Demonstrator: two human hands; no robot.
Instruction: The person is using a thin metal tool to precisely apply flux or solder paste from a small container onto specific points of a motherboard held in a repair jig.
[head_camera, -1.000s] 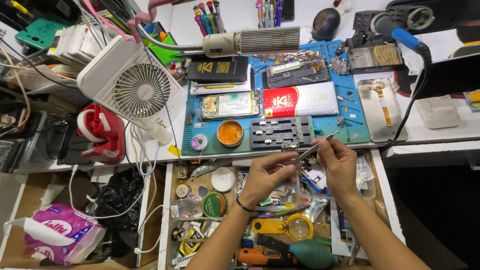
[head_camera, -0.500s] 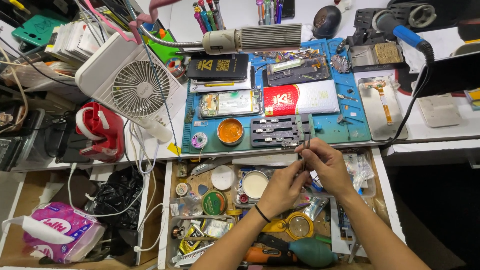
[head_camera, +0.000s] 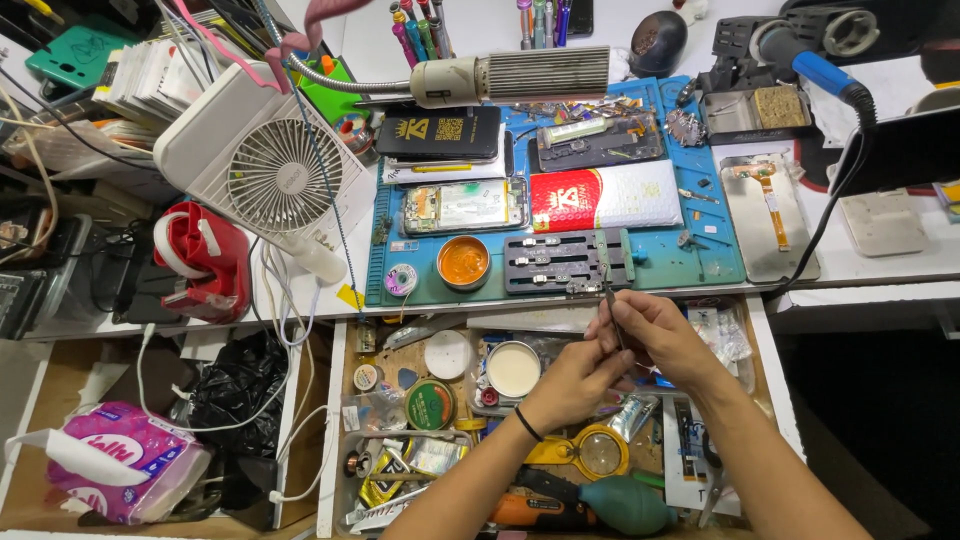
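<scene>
Right hand (head_camera: 665, 335) pinches tweezers (head_camera: 610, 300) upright, tip at the blue mat's (head_camera: 720, 265) front edge by the black clamp (head_camera: 560, 262) | left hand (head_camera: 580, 375) closed, steadying them | both over the open drawer (head_camera: 440, 400).

Just beyond your fingers (head_camera: 612, 318) you have one blue work mat (head_camera: 715, 255) on the table (head_camera: 880, 265). On that mat, count one orange paste tin (head_camera: 464, 262), one dark clamp fixture (head_camera: 560, 262), one opened phone (head_camera: 465, 206) and one red-and-white pouch (head_camera: 605, 196). Far to the left of your fingers stands one white fan (head_camera: 262, 172), with one red tape dispenser (head_camera: 200, 258) near it. Under your fingers lies one open drawer (head_camera: 338, 420), holding two white round lids (head_camera: 447, 354), one green tin (head_camera: 431, 404), one magnifier (head_camera: 598, 452) and one teal air blower (head_camera: 625, 503).
</scene>
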